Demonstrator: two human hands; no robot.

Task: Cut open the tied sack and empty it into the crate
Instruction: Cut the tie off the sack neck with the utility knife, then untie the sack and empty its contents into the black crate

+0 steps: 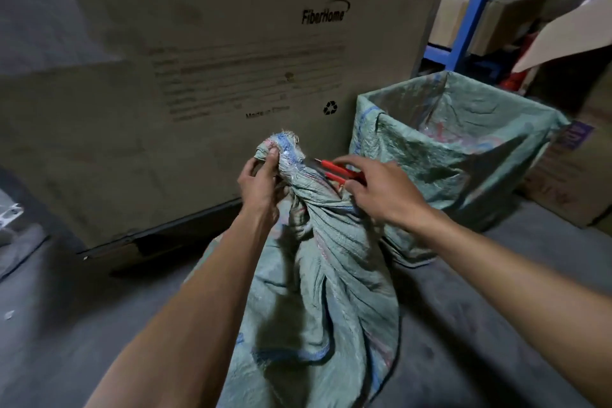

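A green woven sack [331,275] stands on the floor in front of me, its neck bunched and tied at the top. My left hand [260,184] grips the gathered top of the sack just above the tie. My right hand [377,189] holds red-handled cutters [334,170], whose dark jaws point left at the sack's neck. To the right stands a square crate [457,156] lined with another green woven sack, open at the top. I cannot see inside the tied sack.
A large brown cardboard box [215,76] printed "FiberHome" fills the space behind the sack. A blue metal rack [477,10] with cartons stands at the back right. More cartons [569,182] sit right of the crate. The floor is grey concrete.
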